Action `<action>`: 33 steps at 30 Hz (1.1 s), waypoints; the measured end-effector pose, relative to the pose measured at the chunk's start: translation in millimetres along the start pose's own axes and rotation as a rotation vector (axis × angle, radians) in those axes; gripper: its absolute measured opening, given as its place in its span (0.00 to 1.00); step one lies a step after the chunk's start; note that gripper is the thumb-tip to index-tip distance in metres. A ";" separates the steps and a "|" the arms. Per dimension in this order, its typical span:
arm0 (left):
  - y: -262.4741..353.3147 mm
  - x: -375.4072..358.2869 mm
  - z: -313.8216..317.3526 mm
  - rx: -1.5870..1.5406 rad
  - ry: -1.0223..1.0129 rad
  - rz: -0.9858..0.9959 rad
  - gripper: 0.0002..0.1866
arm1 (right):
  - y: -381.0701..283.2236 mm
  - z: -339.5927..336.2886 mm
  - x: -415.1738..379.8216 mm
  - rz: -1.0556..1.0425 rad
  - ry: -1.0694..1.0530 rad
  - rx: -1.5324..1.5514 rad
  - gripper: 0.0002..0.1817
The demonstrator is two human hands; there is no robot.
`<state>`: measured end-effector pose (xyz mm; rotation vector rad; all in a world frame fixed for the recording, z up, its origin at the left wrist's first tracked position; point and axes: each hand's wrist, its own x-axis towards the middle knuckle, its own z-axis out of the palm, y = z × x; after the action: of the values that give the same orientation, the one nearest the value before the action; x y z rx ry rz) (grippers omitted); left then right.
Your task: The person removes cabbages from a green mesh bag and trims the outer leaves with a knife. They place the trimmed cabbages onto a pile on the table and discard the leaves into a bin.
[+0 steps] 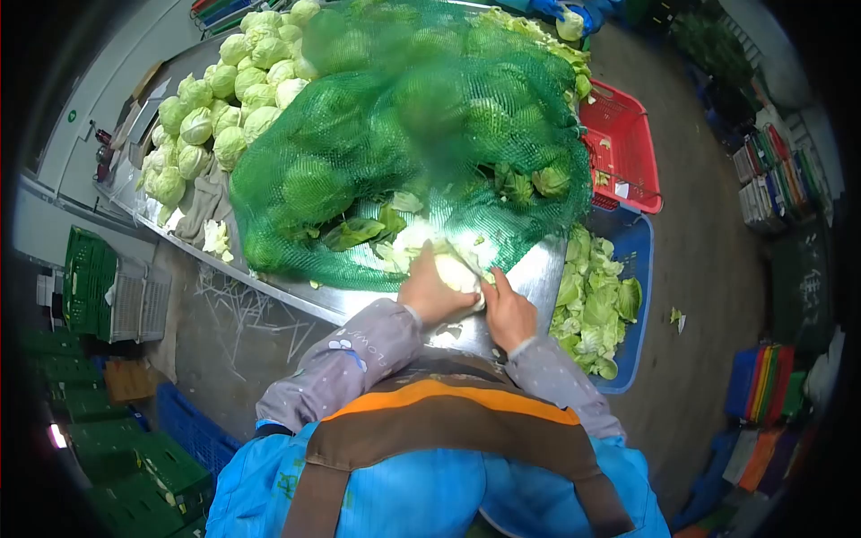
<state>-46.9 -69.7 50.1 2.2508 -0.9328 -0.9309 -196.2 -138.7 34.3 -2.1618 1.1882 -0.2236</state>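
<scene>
At the near edge of a metal tabletop (543, 264), a worker's left hand (434, 292) curls around a pale cabbage (456, 273), while the right hand (510, 312) bends its fingers close against the other side, whatever it may grip too hidden to tell. Just beyond, green leaves (354, 234) lie by a bulging green mesh sack (309, 184), with a leaf-filled blue crate (639, 251) at right. Farther back, heaped cabbages (247, 81) crowd the left, across from a red crate (635, 125) and another person's blue-gloved hand (589, 16)
</scene>
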 end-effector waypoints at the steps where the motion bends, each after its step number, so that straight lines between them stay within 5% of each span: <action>1: 3.6 1.8 0.5 -0.021 0.031 -0.024 0.64 | 4.0 3.8 0.7 -0.002 0.003 -0.002 0.22; 11: 5.0 2.9 -6.5 -0.004 -0.033 -0.018 0.67 | 14.7 1.1 -1.6 -0.047 0.016 -0.123 0.23; 14: 3.7 0.9 4.2 -0.041 0.009 -0.040 0.67 | 28.7 23.5 27.3 -0.005 0.075 0.154 0.22; 19: 15.0 -8.9 -2.0 0.043 0.018 -0.036 0.66 | 1.1 -18.2 25.9 -0.002 -0.084 -0.095 0.25; 20: 17.8 -10.5 -4.2 0.009 -0.024 -0.014 0.66 | 3.9 -16.1 30.1 -0.210 0.185 -0.110 0.26; 21: 13.8 -10.3 -0.7 0.011 -0.033 -0.024 0.66 | -1.5 -21.9 37.8 -0.254 0.217 -0.107 0.24; 23: 5.9 -3.3 5.2 0.201 -0.038 0.131 0.68 | -1.7 -21.7 63.6 -0.186 0.022 -0.249 0.20; 25: -13.7 2.9 -1.4 0.158 -0.082 0.155 0.66 | 24.5 1.9 85.0 -0.124 0.020 -0.278 0.19; 27: -59.0 18.0 -19.6 -0.111 -0.191 0.447 0.62 | 35.5 3.1 90.9 -0.086 0.023 -0.305 0.17; 29: -67.4 7.5 -48.2 -0.151 -0.246 0.350 0.59 | 47.2 7.2 59.7 -0.013 0.068 -0.081 0.15; 31: -71.4 8.5 -59.7 -0.389 -0.253 -0.126 0.60 | 35.2 9.5 16.9 0.131 0.011 0.094 0.15; 32: -49.3 -4.1 -51.9 -0.517 -0.250 -0.020 0.56 | 27.4 10.0 -0.1 0.130 -0.045 0.130 0.15; 33: -68.6 6.8 -19.2 -0.142 0.128 -0.127 0.50 | 24.8 10.3 -13.2 0.127 -0.102 0.161 0.16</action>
<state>-1.8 -28.2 13.0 2.2386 -0.6530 -0.8668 -216.4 -132.6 13.1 -1.9288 1.2018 -0.1474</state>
